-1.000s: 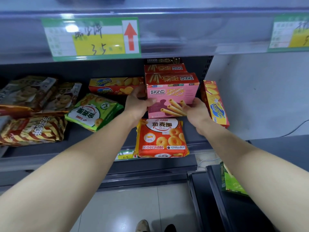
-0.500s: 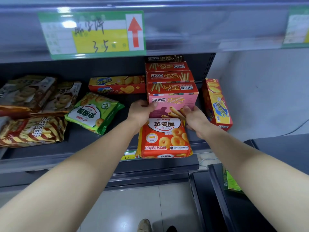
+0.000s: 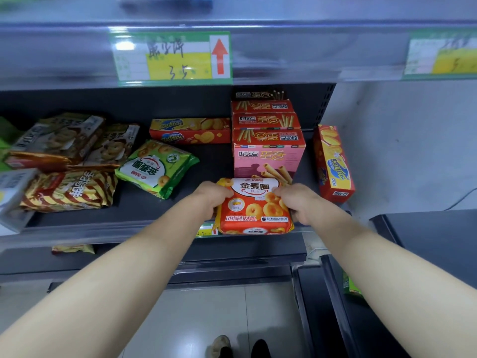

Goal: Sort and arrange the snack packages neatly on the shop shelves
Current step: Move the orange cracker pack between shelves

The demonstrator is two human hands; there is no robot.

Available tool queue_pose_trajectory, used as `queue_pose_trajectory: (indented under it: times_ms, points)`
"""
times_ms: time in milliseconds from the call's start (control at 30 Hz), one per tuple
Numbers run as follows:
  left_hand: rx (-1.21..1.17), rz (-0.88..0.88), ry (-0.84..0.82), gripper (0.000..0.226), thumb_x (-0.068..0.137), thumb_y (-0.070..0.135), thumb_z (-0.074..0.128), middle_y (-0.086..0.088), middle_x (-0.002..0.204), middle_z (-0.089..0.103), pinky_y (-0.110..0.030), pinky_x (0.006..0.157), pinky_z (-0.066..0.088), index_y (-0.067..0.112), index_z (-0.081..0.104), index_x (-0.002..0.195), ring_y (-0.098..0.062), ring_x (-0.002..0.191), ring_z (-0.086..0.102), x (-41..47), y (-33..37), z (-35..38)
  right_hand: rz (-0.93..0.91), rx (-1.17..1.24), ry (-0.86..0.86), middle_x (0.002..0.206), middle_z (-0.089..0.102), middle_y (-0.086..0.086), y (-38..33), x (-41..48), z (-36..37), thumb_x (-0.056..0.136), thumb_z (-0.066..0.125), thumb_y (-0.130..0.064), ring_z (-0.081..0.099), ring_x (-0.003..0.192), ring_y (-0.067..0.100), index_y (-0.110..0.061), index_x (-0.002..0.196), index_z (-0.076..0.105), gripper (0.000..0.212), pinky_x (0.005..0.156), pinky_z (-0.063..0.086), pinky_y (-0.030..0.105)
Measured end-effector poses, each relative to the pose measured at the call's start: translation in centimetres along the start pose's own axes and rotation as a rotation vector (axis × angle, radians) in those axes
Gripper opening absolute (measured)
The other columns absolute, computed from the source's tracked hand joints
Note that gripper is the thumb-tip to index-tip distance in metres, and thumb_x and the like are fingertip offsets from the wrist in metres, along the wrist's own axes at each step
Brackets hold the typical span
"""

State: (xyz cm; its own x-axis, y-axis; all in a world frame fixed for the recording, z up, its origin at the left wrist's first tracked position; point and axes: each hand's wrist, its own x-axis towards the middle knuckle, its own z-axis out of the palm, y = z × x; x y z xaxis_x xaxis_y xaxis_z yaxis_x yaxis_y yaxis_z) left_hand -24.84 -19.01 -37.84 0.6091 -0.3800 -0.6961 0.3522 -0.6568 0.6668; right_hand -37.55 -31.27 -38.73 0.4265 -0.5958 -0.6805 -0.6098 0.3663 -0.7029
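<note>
The left hand [image 3: 215, 196] and the right hand [image 3: 296, 201] grip the orange plastic snack bag printed with ring biscuits [image 3: 254, 210], one hand at each upper corner, fingers curled onto it. The bag lies at the front lip of the dark grey metal shelf [image 3: 144, 210], its lower edge overhanging the lip, directly in front of the pink cardboard egg-roll box [image 3: 268, 161]. A green plastic snack bag [image 3: 157, 167] lies to the left, and a red-and-yellow cardboard box [image 3: 333, 164] stands on end to the right.
</note>
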Motion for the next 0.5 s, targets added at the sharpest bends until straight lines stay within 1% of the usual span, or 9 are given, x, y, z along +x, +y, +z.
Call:
queue_pose_trajectory:
  times_ms: [33, 67, 167, 233, 333, 433, 500]
  points:
    - [0.004, -0.011, -0.008, 0.030, 0.087, 0.015, 0.066, -0.017, 0.105, 0.068, -0.047, 0.083, 0.056, 0.002, 0.055, 0.112, -0.029, 0.089, 0.068, -0.4, -0.2, 0.0, -0.002, 0.003, -0.007, 0.077, 0.067, 0.006, 0.1, -0.3, 0.1, 0.095, 0.052, -0.017, 0.069, 0.073, 0.024, -0.015, 0.082, 0.055, 0.013, 0.057, 0.055, 0.034]
    - [0.002, -0.012, -0.007, 0.030, 0.087, 0.014, 0.066, -0.018, 0.106, 0.068, -0.049, 0.085, 0.055, 0.003, 0.055, 0.112, -0.030, 0.091, 0.068, -0.8, -0.2, -0.1, -0.005, 0.008, -0.016, 0.077, 0.067, 0.007, 0.1, -0.6, 0.2, 0.095, 0.053, -0.016, 0.069, 0.074, 0.025, -0.016, 0.081, 0.054, 0.014, 0.060, 0.056, 0.037]
    - [-0.009, -0.002, 0.004, 0.032, 0.086, 0.011, 0.066, -0.018, 0.109, 0.067, -0.050, 0.087, 0.054, 0.001, 0.056, 0.115, -0.031, 0.094, 0.067, -2.2, -0.3, -0.4, 0.003, 0.022, -0.047, 0.078, 0.068, 0.008, 0.0, -1.6, 0.5, 0.095, 0.054, -0.018, 0.069, 0.068, 0.024, -0.017, 0.083, 0.054, 0.012, 0.057, 0.056, 0.037]
    - [-0.005, 0.002, 0.019, 0.031, 0.086, 0.008, 0.066, -0.019, 0.111, 0.066, -0.050, 0.089, 0.053, 0.000, 0.057, 0.115, -0.031, 0.097, 0.066, -3.1, -0.4, -0.9, 0.001, 0.024, -0.061, 0.078, 0.069, 0.008, -0.2, -2.3, 0.8, 0.094, 0.055, -0.018, 0.069, 0.068, 0.024, -0.017, 0.084, 0.053, 0.011, 0.057, 0.056, 0.038]
    - [-0.006, 0.005, 0.056, 0.023, 0.086, 0.006, 0.065, -0.019, 0.112, 0.066, -0.048, 0.087, 0.053, 0.001, 0.057, 0.107, -0.031, 0.096, 0.066, -4.4, -0.8, -1.9, -0.022, -0.007, -0.095, 0.085, 0.069, 0.008, -0.3, -3.4, 1.7, 0.094, 0.056, -0.019, 0.070, 0.076, 0.025, -0.018, 0.086, 0.053, 0.008, 0.069, 0.058, 0.043]
    - [-0.025, 0.016, 0.079, 0.022, 0.087, 0.003, 0.062, -0.019, 0.112, 0.065, -0.044, 0.078, 0.053, 0.000, 0.056, 0.108, -0.029, 0.090, 0.063, -5.5, -1.3, -2.9, -0.061, -0.024, -0.118, 0.088, 0.070, 0.005, -0.3, -5.0, 2.4, 0.093, 0.058, -0.021, 0.070, 0.078, 0.023, -0.021, 0.084, 0.054, 0.010, 0.072, 0.058, 0.042]
    - [-0.055, 0.032, 0.081, 0.021, 0.088, 0.005, 0.062, -0.018, 0.113, 0.066, -0.043, 0.082, 0.053, 0.002, 0.058, 0.108, -0.030, 0.094, 0.065, -6.2, -1.8, -3.6, -0.099, -0.008, -0.119, 0.088, 0.068, 0.000, -0.2, -6.0, 2.7, 0.093, 0.058, -0.020, 0.069, 0.074, 0.020, -0.018, 0.087, 0.053, 0.008, 0.072, 0.059, 0.039]
